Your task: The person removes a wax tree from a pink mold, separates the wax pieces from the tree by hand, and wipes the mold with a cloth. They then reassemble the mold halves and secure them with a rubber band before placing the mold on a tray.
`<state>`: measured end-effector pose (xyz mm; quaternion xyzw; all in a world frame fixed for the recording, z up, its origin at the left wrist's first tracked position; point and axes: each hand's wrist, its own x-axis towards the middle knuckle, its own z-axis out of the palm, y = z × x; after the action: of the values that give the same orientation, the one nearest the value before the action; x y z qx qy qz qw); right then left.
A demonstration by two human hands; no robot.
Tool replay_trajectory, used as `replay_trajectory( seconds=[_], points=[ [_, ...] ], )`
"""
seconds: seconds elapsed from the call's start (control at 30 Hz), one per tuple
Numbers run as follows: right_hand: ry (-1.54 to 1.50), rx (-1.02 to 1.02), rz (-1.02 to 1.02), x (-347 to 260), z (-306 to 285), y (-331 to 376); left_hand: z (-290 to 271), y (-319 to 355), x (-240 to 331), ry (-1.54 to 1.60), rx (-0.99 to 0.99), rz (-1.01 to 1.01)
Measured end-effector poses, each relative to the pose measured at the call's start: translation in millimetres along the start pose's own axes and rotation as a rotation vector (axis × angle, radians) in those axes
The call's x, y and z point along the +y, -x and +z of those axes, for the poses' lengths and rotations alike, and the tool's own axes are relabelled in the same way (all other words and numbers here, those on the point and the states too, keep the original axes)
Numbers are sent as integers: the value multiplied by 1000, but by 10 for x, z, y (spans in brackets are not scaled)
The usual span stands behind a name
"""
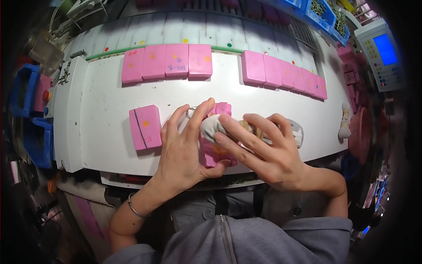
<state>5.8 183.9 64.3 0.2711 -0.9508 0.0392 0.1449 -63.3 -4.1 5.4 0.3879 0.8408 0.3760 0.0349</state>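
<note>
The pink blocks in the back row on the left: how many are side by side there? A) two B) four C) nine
B: four pink blocks sit edge to edge at the back left of the white table, apart from the longer row on the right.

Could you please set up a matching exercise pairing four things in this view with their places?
Things:
1. lone pink block
2. grey cloth
3. bracelet
4. blue screen

Places:
A. on the left wrist
B. far right of the table
C. left of the left hand
D. between both hands, under the right hand

Pairs: 1-C, 2-D, 3-A, 4-B
</note>
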Motion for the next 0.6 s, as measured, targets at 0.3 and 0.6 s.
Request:
replay_trajectory(
  seconds=[0.3,0.6],
  points=[
    [-96,-110,153,111,-19,73,-12,-27,26,-55,7,-5],
    [128,35,483,362,348,780,134,-5,64,-28,78,114]
  ],
)
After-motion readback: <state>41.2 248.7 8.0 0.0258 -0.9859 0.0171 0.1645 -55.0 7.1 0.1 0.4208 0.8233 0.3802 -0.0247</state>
